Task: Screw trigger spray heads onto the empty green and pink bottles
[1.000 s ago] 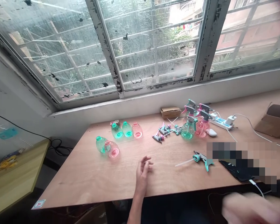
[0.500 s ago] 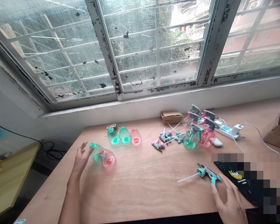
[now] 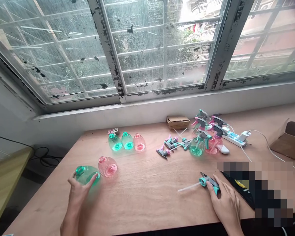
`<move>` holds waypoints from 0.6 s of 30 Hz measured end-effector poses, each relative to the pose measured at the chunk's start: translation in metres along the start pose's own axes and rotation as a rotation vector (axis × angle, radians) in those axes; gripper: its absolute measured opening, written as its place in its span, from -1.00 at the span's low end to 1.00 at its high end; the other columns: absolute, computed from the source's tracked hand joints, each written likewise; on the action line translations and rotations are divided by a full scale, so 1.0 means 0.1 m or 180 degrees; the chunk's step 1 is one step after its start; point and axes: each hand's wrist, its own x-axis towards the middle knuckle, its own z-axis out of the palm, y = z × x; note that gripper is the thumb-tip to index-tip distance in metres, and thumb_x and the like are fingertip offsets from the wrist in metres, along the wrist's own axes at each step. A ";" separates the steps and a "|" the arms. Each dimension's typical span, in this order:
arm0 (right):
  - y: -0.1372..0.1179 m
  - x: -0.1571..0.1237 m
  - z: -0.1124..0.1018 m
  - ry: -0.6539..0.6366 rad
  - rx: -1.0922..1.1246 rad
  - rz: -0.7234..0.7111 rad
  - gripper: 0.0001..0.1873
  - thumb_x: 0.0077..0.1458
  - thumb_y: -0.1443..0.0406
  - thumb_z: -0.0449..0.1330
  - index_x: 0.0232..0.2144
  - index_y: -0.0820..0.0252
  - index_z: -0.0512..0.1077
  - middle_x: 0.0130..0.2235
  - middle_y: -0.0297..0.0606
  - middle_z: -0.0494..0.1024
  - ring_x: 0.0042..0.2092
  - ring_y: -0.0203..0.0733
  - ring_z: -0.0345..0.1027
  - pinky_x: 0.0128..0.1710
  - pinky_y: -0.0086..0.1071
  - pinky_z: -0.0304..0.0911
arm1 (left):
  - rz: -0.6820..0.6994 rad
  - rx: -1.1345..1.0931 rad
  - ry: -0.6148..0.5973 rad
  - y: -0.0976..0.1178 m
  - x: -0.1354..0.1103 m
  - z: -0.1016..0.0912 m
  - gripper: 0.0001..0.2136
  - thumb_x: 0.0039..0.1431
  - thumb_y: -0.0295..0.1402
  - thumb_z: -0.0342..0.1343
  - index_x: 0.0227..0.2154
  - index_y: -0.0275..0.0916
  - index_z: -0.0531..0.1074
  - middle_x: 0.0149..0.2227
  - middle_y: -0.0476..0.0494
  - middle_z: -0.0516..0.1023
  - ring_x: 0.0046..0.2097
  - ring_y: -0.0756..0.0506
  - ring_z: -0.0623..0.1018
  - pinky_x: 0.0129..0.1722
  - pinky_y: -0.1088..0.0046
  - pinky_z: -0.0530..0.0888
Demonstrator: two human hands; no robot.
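My left hand [image 3: 80,190] is closed around a clear green bottle [image 3: 85,174], thumb at its base and fingers by its neck. Just right of it stands a clear pink bottle [image 3: 108,167]. My right hand [image 3: 223,200] has its thumb and fingers on a grey and teal spray head [image 3: 210,183], whose white tube [image 3: 189,187] points left over the table. Farther back are two green bottles, one at the left [image 3: 115,143] and one in the middle [image 3: 127,141], plus a pink bottle [image 3: 139,143], all without spray heads.
Loose spray heads [image 3: 170,144] lie in a heap mid-table. Assembled spray bottles [image 3: 197,146] cluster to their right, near a power strip [image 3: 236,137] with white cables. A small cardboard box [image 3: 178,122] sits by the wall, an open carton [image 3: 288,141] at the right. A black pouch [image 3: 241,190] lies beyond my right hand.
My left hand has taken hold of the green bottle and drawn it toward me, away from the pink one. My right hand has closed on the spray head. The view has shifted slightly.
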 end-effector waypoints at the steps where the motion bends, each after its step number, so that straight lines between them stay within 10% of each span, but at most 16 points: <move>1: 0.01 0.00 0.01 -0.0062 0.0004 -0.0003 -0.15 0.35 -0.29 -0.16 0.08 0.24 0.56 -0.03 0.14 0.69 0.03 0.43 0.52 0.00 0.21 0.34 | -0.0070 -0.0134 0.0049 0.01 -0.13 0.01 -0.45 0.32 -0.15 0.25 0.29 -0.18 0.28 0.26 -0.31 0.43 0.16 -0.33 0.55 0.11 -0.10 0.53; 5: 0.04 -0.02 0.03 -0.0424 0.0310 -0.0245 -0.25 0.39 -0.19 -0.13 0.07 0.24 0.54 -0.02 0.09 0.69 0.02 0.37 0.50 0.06 0.16 0.32 | -0.0060 -0.0657 0.0110 0.12 -0.69 0.22 0.03 -0.11 0.10 0.41 0.33 -0.25 0.07 0.27 -0.52 0.40 0.20 -0.50 0.54 0.14 -0.21 0.51; 10: -0.02 0.02 0.03 -0.0726 0.1031 0.0426 -0.37 0.26 -0.17 0.06 0.02 0.19 0.53 -0.02 0.07 0.66 0.04 0.38 0.46 0.07 0.17 0.31 | 0.0240 -0.1126 -0.0130 0.42 -1.49 0.58 -0.02 -0.05 0.20 0.31 0.26 -0.26 -0.01 0.28 -0.66 0.34 0.21 -0.46 0.56 0.12 -0.09 0.56; 18: -0.57 0.11 -0.04 -0.0746 0.3097 0.1869 -0.35 0.12 -0.15 0.36 0.03 0.19 0.52 -0.13 -0.14 0.65 -0.28 -0.03 0.47 -0.41 -0.31 0.39 | 0.1321 -0.1244 -0.1004 1.13 -2.31 0.84 -0.43 0.30 -0.33 0.25 0.32 -0.03 0.24 0.34 -0.31 0.33 0.38 -0.36 0.37 0.33 -0.08 0.37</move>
